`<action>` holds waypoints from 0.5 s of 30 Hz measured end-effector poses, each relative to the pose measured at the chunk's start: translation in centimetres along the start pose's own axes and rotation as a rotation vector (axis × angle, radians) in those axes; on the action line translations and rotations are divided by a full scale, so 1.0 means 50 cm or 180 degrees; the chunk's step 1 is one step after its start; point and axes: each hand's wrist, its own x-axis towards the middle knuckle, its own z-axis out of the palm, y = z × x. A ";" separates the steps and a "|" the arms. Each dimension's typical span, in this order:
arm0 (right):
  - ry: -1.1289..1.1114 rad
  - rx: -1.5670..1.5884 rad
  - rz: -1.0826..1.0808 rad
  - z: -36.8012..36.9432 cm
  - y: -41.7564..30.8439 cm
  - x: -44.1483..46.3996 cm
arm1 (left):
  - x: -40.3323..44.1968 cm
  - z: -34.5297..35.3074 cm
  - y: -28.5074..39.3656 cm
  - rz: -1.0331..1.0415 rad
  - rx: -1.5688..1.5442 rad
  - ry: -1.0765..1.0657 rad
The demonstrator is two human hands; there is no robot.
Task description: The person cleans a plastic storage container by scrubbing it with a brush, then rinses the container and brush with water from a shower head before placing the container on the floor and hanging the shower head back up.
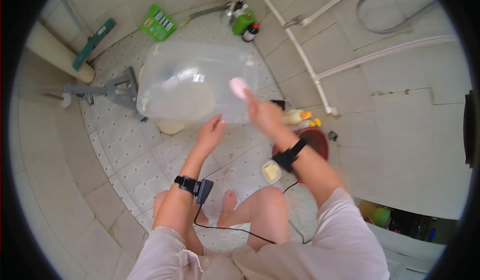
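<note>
A large clear plastic storage box (pixel 177 102) stands in front of me, with small white fittings at its corners. My left hand (pixel 211 134) is at its near edge, fingers bent against the plastic. In my right hand (pixel 265 114) is a pink oval thing that looks like a brush (pixel 239 87), blurred by motion. It is over the right part of the box; whether it touches the surface I cannot tell. The fingers of the right hand are closed around its near end.
A reddish-brown basin (pixel 316 142) and a small white tub with a yellowish block (pixel 271 172) are by my right arm. Bottles (pixel 296 116) lie near the basin. Left of the box are a grey folding frame (pixel 117 91) and green squeegee (pixel 94 44). A green packet (pixel 159 24) stands behind.
</note>
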 end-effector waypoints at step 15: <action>0.1476 0.0890 0.1099 -0.825 0.103 0.012 | -0.200 -0.172 0.566 -0.0950 -0.3979 0.1264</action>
